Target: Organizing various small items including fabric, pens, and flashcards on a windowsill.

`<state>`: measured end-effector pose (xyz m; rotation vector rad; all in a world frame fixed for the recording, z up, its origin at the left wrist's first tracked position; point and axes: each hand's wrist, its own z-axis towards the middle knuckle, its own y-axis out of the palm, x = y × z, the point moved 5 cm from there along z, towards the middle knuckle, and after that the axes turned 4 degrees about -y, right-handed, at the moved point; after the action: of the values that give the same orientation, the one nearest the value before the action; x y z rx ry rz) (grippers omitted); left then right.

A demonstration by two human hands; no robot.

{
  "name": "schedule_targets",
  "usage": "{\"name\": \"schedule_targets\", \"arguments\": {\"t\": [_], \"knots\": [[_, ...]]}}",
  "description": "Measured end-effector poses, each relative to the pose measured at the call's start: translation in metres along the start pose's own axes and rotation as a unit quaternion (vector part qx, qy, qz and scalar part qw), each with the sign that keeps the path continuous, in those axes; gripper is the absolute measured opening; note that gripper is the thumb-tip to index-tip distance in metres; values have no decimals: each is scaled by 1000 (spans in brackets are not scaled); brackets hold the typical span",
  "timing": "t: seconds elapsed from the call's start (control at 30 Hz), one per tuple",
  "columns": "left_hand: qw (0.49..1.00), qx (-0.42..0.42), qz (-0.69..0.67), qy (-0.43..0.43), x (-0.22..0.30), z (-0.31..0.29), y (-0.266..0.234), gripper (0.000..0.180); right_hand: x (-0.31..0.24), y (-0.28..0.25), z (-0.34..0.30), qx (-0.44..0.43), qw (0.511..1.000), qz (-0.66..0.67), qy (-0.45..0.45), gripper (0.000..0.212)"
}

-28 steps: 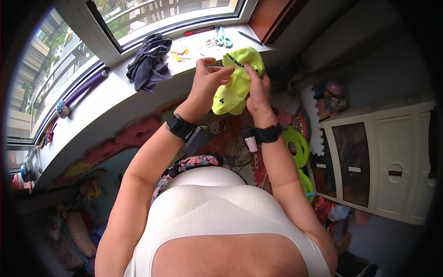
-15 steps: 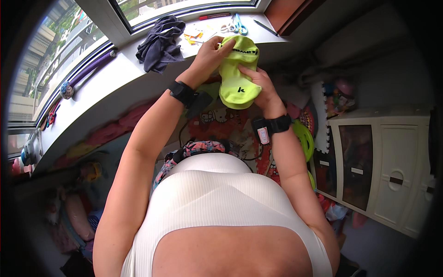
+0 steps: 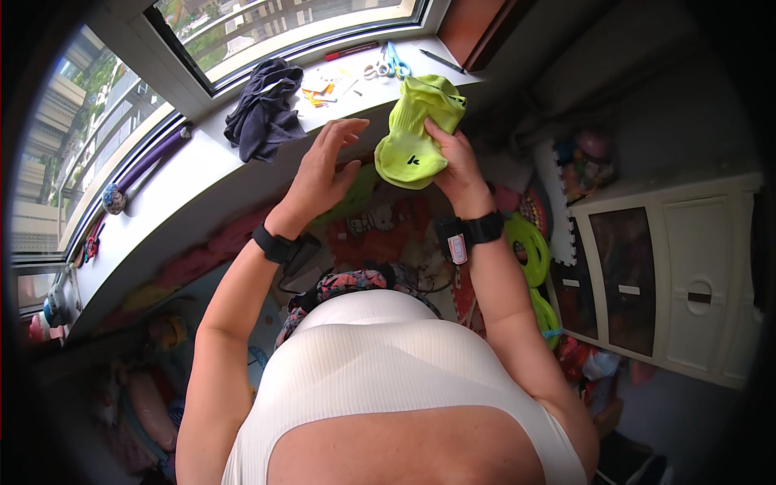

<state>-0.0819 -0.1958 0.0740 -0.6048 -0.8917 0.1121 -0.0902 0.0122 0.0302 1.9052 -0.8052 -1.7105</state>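
Observation:
My right hand grips a bright yellow-green sock by its right side, the thumb lying across the front. The sock hangs over the sill's near edge, with its rounded lower end drooping to the left and small black marks on it. To the left of the sock, my left hand is in the air with nothing in it, its fingers apart and curved. A dark grey crumpled cloth lies on the white sill beyond the left hand.
Along the sill are blue-handled scissors, white-handled scissors, a red marker, a black pen and orange-and-white scraps. A purple stick leans by the window at left. A cream cabinet stands at right.
My left hand has let go of the sock and drawn away to the left and nearer. The sock's upper end has slumped, and the right hand still holds it.

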Motion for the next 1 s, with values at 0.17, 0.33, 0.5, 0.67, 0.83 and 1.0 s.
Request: {"name": "schedule_targets", "arguments": {"t": [0.17,0.33,0.5,0.67,0.83,1.0], "knots": [[976,-42,127,170,46,13,9,44,9,7,-1,-50,997,47,23,36],[984,-126,24,125,37,17,16,34,-7,18,-1,-107,967,208,104,40],[992,-125,-25,13,12,25,22,19,3,6,4,-12,998,17,56,37],[933,-106,-246,-241,-23,27,51,19,3,9,1,1,998,-54,-23,32],[947,-54,-170,-268,-29,30,56,22,7,8,-4,-30,997,-64,-18,35],[947,-20,-154,-282,-32,30,43,23,3,3,-5,-62,994,-86,-33,41]]}}
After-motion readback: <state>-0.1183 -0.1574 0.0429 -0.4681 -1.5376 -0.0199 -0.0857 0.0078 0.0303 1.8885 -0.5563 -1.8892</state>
